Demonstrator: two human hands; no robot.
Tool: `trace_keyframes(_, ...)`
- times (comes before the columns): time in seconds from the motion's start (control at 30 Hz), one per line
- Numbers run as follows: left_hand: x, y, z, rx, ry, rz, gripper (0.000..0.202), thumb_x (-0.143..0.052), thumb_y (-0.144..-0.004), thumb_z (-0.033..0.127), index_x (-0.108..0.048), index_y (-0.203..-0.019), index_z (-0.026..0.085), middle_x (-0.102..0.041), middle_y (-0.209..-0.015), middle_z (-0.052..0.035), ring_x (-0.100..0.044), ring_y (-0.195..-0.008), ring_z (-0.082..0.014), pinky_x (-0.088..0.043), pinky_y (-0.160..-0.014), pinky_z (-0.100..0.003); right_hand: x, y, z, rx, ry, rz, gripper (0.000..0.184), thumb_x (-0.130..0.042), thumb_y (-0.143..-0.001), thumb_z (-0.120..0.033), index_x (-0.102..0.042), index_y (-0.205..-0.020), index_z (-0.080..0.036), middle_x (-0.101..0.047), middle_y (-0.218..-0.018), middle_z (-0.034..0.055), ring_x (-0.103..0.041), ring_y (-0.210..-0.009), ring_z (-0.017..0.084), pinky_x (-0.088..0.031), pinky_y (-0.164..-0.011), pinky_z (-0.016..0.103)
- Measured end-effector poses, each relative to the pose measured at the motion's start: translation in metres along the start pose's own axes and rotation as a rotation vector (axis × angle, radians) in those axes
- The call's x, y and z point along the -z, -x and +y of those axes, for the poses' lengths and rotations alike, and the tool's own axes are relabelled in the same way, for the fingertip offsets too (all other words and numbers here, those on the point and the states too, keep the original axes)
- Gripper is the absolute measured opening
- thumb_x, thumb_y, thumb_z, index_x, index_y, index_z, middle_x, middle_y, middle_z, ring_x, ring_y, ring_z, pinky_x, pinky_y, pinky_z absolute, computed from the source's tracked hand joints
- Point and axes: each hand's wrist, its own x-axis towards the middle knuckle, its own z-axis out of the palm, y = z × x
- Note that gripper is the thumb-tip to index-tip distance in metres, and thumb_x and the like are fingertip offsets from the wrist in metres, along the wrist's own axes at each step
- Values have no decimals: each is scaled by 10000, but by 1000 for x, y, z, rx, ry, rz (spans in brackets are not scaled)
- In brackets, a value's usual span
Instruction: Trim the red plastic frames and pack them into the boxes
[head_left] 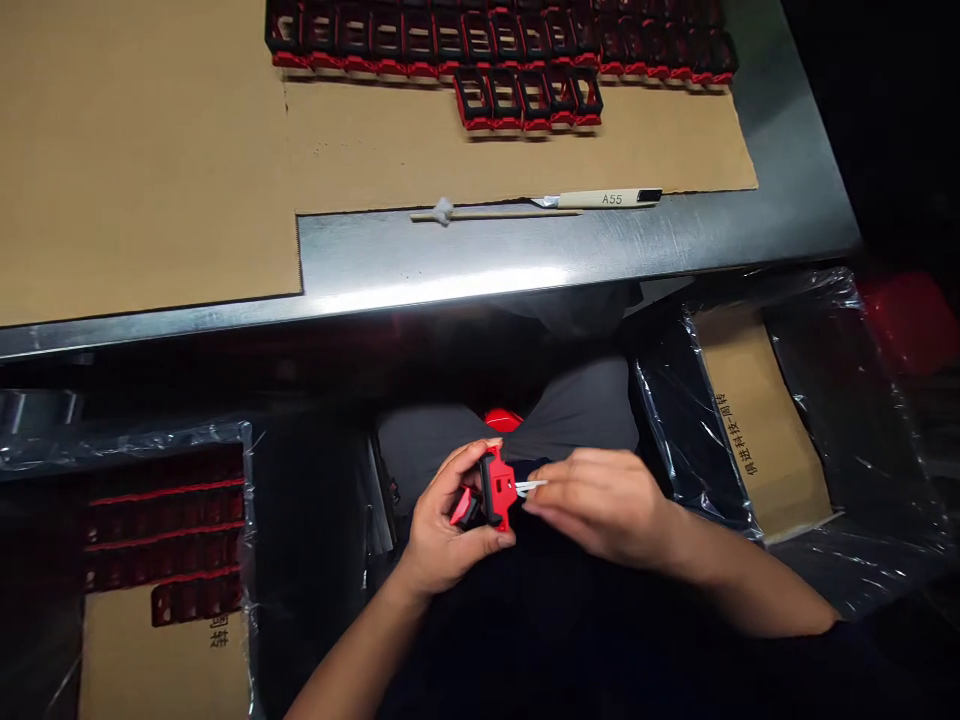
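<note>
My left hand is closed round a small red and black plastic part, held over my lap below the table edge. My right hand pinches a thin white tool whose tip touches the right side of that part. On the table at the back, rows of like red and black parts stand on a cardboard sheet.
A steel table runs across the view, with a stick and a knife marked A55 on it. A plastic-lined box of the same parts sits at lower left. Another lined box holding cardboard sits at right.
</note>
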Motion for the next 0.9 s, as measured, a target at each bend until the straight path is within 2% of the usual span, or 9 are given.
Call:
trace_keyframes(0.1,-7,5,-5,77,250,43,760,-758,-781,555,-420,-1438,373,-481,-1508,-140,-597,-639,-114,-517,-539,-296,10,-23,27,-160,12,187,125,-735,-879,-277,-677,-978,-228,-769,-866,27,-683,-620,143,-568,-587,258)
trace_keyframes(0.17,-10,7,-6,104,346,57,774,-745,-767,589,-401,-1431,391,-398,-1570,-139,-557,-618,-105,-467,-479,-285,22,-44,55,-289,112,329,223,-772,-835,-335,-679,-1000,-217,-753,-892,33,-638,-593,136,-551,-581,275)
trace_keyframes(0.23,-11,8,-4,133,379,75,788,-765,-734,585,-411,-1409,387,-392,-1569,-137,-566,-645,-116,-450,-457,-271,34,-66,90,-348,235,452,264,-756,-829,-386,-672,-1004,-208,-730,-896,38,-659,-699,181,-562,-691,338)
trace_keyframes(0.37,-9,8,-1,155,379,108,784,-809,-691,563,-433,-1348,362,-499,-1466,-135,-559,-640,-109,-455,-471,-255,53,-98,152,-405,352,424,246,-692,-852,-381,-642,-1027,-216,-679,-949,73,-643,-974,280,-527,-844,440)
trace_keyframes(0.5,-7,9,-1,142,379,126,772,-820,-688,566,-439,-1322,349,-472,-1490,-135,-558,-660,-108,-465,-501,-260,60,-107,179,-410,421,392,186,-658,-867,-372,-638,-997,-240,-668,-914,82,-625,-1005,296,-526,-841,461)
trace_keyframes(0.57,-6,9,-1,146,341,128,792,-818,-686,583,-430,-1334,347,-441,-1518,-140,-565,-672,-112,-496,-535,-279,59,-106,174,-367,463,442,203,-680,-854,-387,-643,-995,-246,-681,-1001,94,-637,-991,292,-537,-827,456)
trace_keyframes(0.67,-5,9,-3,146,298,112,813,-810,-698,587,-419,-1367,339,-438,-1521,-152,-569,-659,-110,-525,-577,-306,48,-96,141,-339,456,559,231,-673,-866,-419,-652,-995,-228,-679,-1107,117,-651,-1000,288,-551,-793,433)
trace_keyframes(0.77,-4,9,-8,103,265,106,807,-794,-734,567,-396,-1408,369,-465,-1503,-147,-626,-732,-145,-553,-629,-329,21,-73,88,-401,170,589,224,-616,-921,-431,-669,-893,-215,-710,-926,77,-678,-896,237,-559,-764,383)
trace_keyframes(0.9,-2,10,-15,67,245,70,874,-792,-764,524,-293,-1477,449,-510,-1469,-118,-681,-1048,-241,-595,-825,-400,-25,-30,30,-621,-748,72,290,-661,-904,-457,-691,-894,-169,-722,-754,38,-678,-671,152,-545,-600,264)
